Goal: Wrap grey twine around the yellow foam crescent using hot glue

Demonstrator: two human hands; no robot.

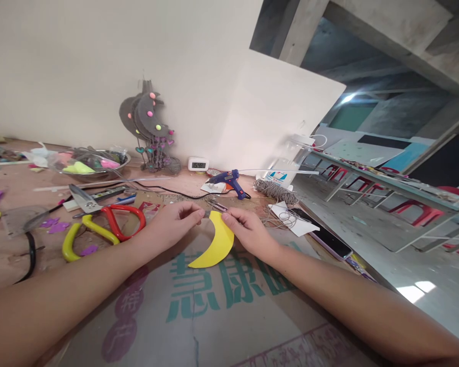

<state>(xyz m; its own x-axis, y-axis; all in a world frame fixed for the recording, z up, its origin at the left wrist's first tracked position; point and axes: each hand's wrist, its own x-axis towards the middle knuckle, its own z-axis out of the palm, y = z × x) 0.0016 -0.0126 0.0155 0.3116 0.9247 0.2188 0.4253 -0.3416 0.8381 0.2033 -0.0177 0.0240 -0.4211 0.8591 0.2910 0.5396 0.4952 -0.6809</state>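
Note:
A yellow crescent moon cut-out (pixel 220 242) hangs over the printed cardboard with its lower tip pointing left. My right hand (pixel 248 229) is closed on its upper right edge, thumb on the near face. My left hand (pixel 178 221) is pinched at the crescent's upper left end, where a small grey bit shows by the fingertips; what exactly it grips is partly hidden. Just beyond the hands lie small metal-tipped snips or tweezers (pixel 217 205), partly covered. Behind them a blue glue gun (pixel 231 181) rests on the table.
Large scissors (pixel 115 219) with red and yellow handles lie left. A bowl (pixel 95 173) of coloured pieces, a digital clock (pixel 198 163) and hanging grey moon ornaments (pixel 149 117) are at the back. Grey twine (pixel 275 191) and a phone (pixel 329 239) lie right.

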